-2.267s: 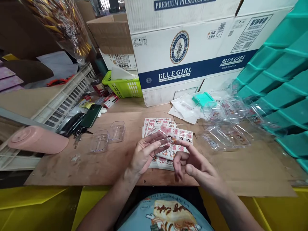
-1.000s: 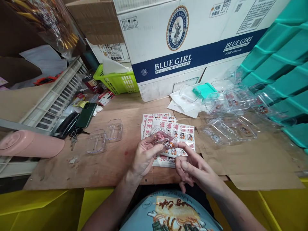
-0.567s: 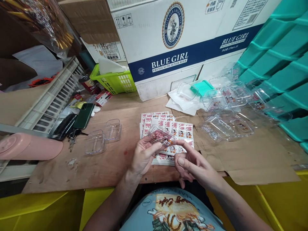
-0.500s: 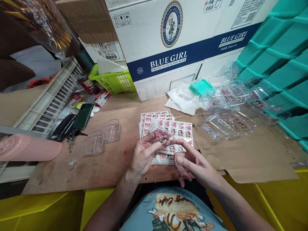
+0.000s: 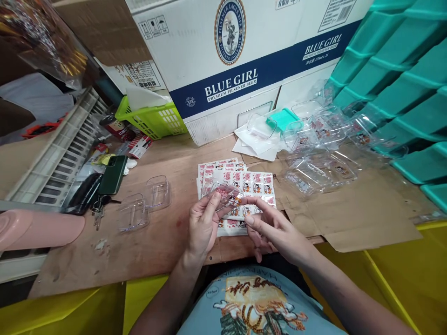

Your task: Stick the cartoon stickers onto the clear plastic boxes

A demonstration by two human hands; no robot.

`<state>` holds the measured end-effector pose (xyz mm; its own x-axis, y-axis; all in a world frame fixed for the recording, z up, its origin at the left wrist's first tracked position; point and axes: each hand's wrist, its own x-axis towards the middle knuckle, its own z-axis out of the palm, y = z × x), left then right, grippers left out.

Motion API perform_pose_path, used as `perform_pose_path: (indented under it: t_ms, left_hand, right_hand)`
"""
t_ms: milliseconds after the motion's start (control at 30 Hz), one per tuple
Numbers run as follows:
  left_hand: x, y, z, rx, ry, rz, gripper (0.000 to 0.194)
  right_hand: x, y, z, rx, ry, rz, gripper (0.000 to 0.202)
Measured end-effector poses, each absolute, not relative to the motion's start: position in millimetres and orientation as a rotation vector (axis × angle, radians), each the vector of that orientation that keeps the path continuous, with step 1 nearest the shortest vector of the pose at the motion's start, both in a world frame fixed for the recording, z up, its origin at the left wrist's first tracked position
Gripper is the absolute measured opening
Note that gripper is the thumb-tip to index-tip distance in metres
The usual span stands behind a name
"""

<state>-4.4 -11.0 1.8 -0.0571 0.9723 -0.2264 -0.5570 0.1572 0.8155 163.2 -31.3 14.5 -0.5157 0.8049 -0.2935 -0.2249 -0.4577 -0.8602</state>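
My left hand point(image 5: 202, 225) pinches a small clear plastic case point(image 5: 228, 194) between thumb and fingers, above the sticker sheets. Pink lettering and cartoon figures show on or through the case. On its right edge rests the index fingertip of my right hand point(image 5: 272, 228); that hand's thumb stands apart and its other fingers curl loosely. Beneath lie overlapping sticker sheets point(image 5: 259, 179), white with pink lettering and cartoon figures. Two clear plastic cases, one nearer point(image 5: 134, 215) and one farther point(image 5: 159, 191), sit on the table to the left.
Clear cases with stickers point(image 5: 321, 172) are heaped at the right, beside stacked teal bins point(image 5: 394, 88). A large beer carton point(image 5: 223, 88) stands behind. A phone point(image 5: 112, 174), keys point(image 5: 98, 214), a pink bottle point(image 5: 42, 228) and a green basket point(image 5: 150, 121) are at the left.
The camera view has shifted slightly. My left hand has tilted the case a little, and its thumb now points more upward. My right index finger stays at the case's right edge.
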Motion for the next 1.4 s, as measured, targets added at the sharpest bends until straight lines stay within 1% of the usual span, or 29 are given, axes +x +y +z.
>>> perform_pose_path:
  t_ms: [100,233,367,400,433,533,600,633,700,767,833,867,900,933,1000,1033,1100,1167,1233,1267,1300,1367,1400]
  left_hand:
    - [-1.0,-11.8,5.0,0.632,0.964,1.377,0.011]
    - [2.1,-10.9,8.2,0.657,0.964,1.395,0.011]
    - [3.4,-8.4,6.2,0.603,0.962,1.417,0.01]
    - [2.9,-7.7,5.0,0.591,0.95,1.417,0.01]
    - [2.0,-7.1,4.0,0.581,0.933,1.418,0.009]
    - [-2.8,-5.7,3.8,0.534,0.869,1.447,0.006]
    - [-4.2,-5.6,7.9,0.483,0.851,1.453,0.005]
    - [-3.2,-5.8,11.0,0.471,0.84,1.428,0.005]
    - [1.4,-6.1,17.8,0.519,0.79,1.31,0.009]
    - [5.1,-3.5,21.7,0.669,0.724,1.164,0.019]
    - [1.2,5.9,18.4,0.88,0.761,1.092,0.035]
    - [-4.9,13.5,13.3,0.994,0.851,1.116,0.045]
    - [-13.5,22.5,6.5,1.121,0.978,1.154,0.054]
    - [-23.9,32.3,-1.5,1.241,1.14,1.222,0.059]
    - [-45.3,51.0,-17.9,1.512,1.41,1.249,0.056]
    - [-54.2,59.0,-24.8,1.633,1.487,1.22,0.051]
    - [-64.4,71.5,-34.7,1.821,1.565,1.114,0.045]
    - [-64.5,81.1,-40.5,1.904,1.585,1.022,0.047]
    - [-58.5,89.3,-44.9,1.902,1.583,0.969,0.05]
    - [-54.8,92.7,-47.1,1.885,1.576,0.958,0.049]
    - [-51.1,95.3,-49.3,1.865,1.567,0.956,0.044]
    - [-45.2,97.3,-52.5,1.831,1.546,0.964,0.032]
    - [-43.3,96.4,-52.8,1.815,1.53,0.967,0.027]
  right_hand:
    - [162.3,-31.7,17.6,-1.101,-1.2,1.869,0.057]
    - [162.1,-35.9,20.4,-1.312,-1.573,1.459,0.054]
    - [156.7,-42.3,15.4,-1.406,-1.883,1.032,0.073]
    - [154.8,-43.5,12.9,-1.41,-1.958,0.928,0.074]
    - [153.5,-44.4,10.3,-1.411,-2.038,0.823,0.073]
    - [156.3,-43.1,4.4,-1.416,-2.216,0.528,0.059]
    - [163.5,-38.0,6.1,-1.425,-2.16,0.402,0.055]
    - [167.5,-33.9,9.2,-1.408,-2.091,0.383,0.058]
    - [174.9,-21.4,18.1,-1.302,-1.958,0.452,0.068]
    - [185.7,-1.6,27.4,-1.161,-1.88,0.59,0.071]
    - [209.1,27.3,34.5,-1.128,-1.8,0.551,0.064]
    - [227.5,45.0,37.2,-1.181,-1.75,0.428,0.062]
    - [250.1,64.3,39.3,-1.269,-1.682,0.212,0.06]
    - [275.7,84.7,41.1,-1.383,-1.61,-0.006,0.063]
    - [328.1,125.8,44.5,-1.617,-1.562,-0.273,0.073]
    - [350.6,144.4,46.6,-1.729,-1.571,-0.334,0.077]
    - [378.4,171.9,52.3,-1.919,-1.619,-0.345,0.079]
    - [376.7,181.0,57.3,-1.942,-1.667,-0.397,0.079]
    - [345.7,171.0,55.5,-1.752,-1.765,-0.391,0.073]
    - [321.8,161.0,50.3,-1.615,-1.833,-0.343,0.066]
    - [294.5,149.8,42.5,-1.467,-1.951,-0.192,0.057]
    - [238.3,129.3,21.2,-1.317,-2.164,0.016,0.039]
    - [213.2,122.2,10.1,-1.256,-2.261,0.204,0.039]
